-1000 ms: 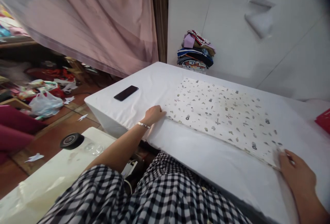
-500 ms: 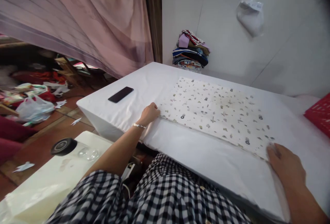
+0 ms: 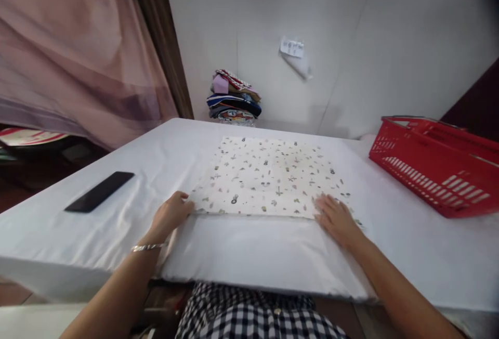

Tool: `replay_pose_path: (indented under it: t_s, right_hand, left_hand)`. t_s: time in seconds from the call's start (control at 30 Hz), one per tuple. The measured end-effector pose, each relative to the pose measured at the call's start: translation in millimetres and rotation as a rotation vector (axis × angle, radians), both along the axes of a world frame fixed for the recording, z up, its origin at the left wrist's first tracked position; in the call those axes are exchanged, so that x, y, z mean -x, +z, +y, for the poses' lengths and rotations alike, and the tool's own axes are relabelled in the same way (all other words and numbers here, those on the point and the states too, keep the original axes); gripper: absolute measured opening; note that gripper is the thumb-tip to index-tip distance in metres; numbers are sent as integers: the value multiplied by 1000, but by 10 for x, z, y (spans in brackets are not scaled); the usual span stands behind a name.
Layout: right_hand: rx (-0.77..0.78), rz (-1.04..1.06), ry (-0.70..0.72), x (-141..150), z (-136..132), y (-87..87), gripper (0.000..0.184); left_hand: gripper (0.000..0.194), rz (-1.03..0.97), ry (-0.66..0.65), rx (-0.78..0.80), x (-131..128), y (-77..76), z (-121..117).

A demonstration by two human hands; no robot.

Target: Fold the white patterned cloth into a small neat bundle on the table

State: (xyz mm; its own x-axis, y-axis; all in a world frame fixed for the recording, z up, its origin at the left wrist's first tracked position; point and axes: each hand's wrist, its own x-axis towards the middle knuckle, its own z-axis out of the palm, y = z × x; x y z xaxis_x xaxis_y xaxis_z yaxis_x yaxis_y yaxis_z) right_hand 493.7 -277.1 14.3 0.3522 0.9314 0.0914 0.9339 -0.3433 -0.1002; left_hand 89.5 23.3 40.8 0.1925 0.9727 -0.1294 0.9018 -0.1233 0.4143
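Note:
A cream cloth printed with small plants and figures [image 3: 265, 178] lies flat on the white-covered table [image 3: 249, 256] in front of me. The fingers of my left hand [image 3: 171, 217] are curled closed at its near left corner. Toward the near right corner, my right hand [image 3: 335, 219] rests flat with fingers stretched out on the fabric. The cloth's near edge runs almost straight between both hands. A silver bracelet [image 3: 148, 247] circles my left wrist.
A black phone [image 3: 100, 192] lies on the table at the left. On the right stands a red plastic basket [image 3: 432, 162]. Folded clothes [image 3: 234, 97] are stacked at the back by the wall, where a plastic packet [image 3: 295, 57] hangs. A pink curtain [image 3: 78, 53] hangs at left.
My view has turned right, bringing the red basket fully in. My right hand has gone from gripping the near right corner to lying flat, further inward on the cloth. My left hand stays at its corner.

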Motion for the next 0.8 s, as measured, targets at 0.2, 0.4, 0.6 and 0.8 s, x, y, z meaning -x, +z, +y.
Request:
replay_pose_path:
  t_s: [0.2,0.4,0.6,0.8]
  right_hand:
    - [117,115,-33,103,63,14,61]
    - [86,156,120,414,417,162,65]
    - [139,143,214,526,503,53,68]
    - [177,169,215,600,573,121,66]
  left_hand:
    - [39,-2,16,-7,16,-23,13]
    - [41,-8,58,-7,5,3,-24]
    - [44,11,57,-20,-7,88,-175]
    - [43,35,31,-28,-7,108,-195]
